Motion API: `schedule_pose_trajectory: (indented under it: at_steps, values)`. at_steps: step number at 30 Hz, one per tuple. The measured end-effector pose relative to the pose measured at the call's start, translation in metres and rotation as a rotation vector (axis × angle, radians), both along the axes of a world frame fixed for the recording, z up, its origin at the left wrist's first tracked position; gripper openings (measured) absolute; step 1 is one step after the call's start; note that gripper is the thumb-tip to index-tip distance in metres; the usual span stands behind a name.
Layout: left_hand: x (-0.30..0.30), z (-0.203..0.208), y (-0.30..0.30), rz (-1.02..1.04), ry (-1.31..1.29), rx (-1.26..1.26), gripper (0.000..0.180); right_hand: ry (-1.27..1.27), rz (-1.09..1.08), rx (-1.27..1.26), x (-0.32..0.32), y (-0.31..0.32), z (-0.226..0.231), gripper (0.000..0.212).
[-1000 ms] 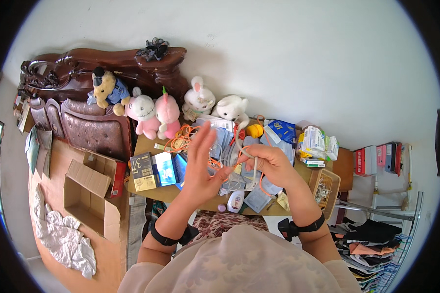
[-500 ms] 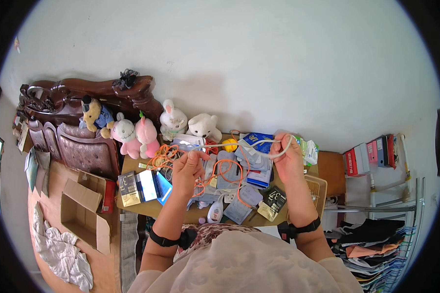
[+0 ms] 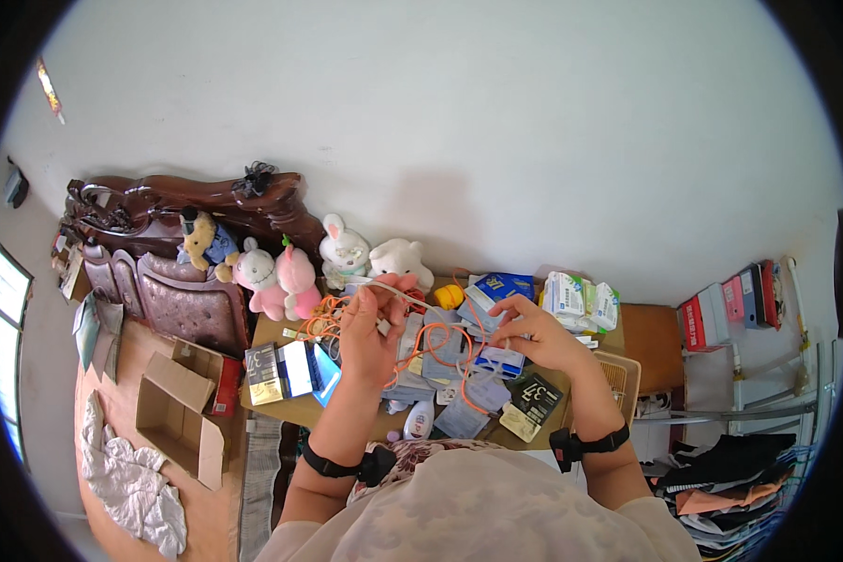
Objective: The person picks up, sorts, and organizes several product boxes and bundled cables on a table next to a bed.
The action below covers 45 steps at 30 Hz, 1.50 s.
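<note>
Head view: pale cable raised over a crowded table

We hold our left hand point(image 3: 369, 339) up above the table point(image 3: 288, 412), its fingers bent and closed on a pale cable point(image 3: 412, 297). That cable stretches from those fingertips toward our right hand point(image 3: 539, 335), above the clutter in the middle of the table. Our right hand has its fingers curved and thumb near them; we cannot tell whether it pinches the cable.

Below our hands we see an orange cord point(image 3: 425, 345) looped over grey pouches point(image 3: 474, 403). Near our right wrist lie a black-and-gold box point(image 3: 537, 399) and a basket point(image 3: 631, 386). A white bottle point(image 3: 420, 421) lies at the near edge. Plush toys point(image 3: 297, 280) sit behind, toward our left.
</note>
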<state>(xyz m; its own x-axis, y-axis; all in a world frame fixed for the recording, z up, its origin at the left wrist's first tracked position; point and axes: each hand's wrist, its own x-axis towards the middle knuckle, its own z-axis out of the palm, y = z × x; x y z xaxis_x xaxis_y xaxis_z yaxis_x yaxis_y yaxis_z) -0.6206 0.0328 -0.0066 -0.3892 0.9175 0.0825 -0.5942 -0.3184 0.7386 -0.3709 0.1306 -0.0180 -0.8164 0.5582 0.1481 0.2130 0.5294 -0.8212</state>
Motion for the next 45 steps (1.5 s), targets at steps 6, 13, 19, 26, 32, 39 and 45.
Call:
schedule_pose_trajectory:
  at_steps: [6,13,19,26,32,39,45]
  values:
    - [-0.013,-0.011,-0.018,0.244,-0.081,0.091,0.029,-0.263,-0.151,0.101,0.033,-0.008,-0.017,0.011]
    - [0.002,0.005,-0.007,0.075,0.318,-0.059,0.030,0.122,-0.329,0.423,-0.021,-0.004,-0.020,0.018]
    - [0.012,0.003,0.000,0.073,0.221,-0.170,0.035,0.196,-0.026,-0.378,-0.091,-0.041,-0.019,0.024]
    - [0.029,-0.029,-0.006,-0.033,0.619,-0.125,0.040,0.344,-0.272,-0.742,-0.103,-0.041,-0.005,0.037]
    - [0.027,-0.027,-0.006,0.013,0.298,-0.136,0.036,0.059,-0.220,-0.722,-0.116,-0.060,-0.025,0.050]
    - [-0.033,-0.004,-0.003,0.207,-0.051,-0.116,0.030,-0.031,-0.118,-0.324,-0.083,-0.053,-0.029,0.030]
    - [0.019,-0.026,-0.018,-0.555,0.802,-0.296,0.031,0.305,-0.195,0.275,-0.078,-0.027,0.010,0.018]
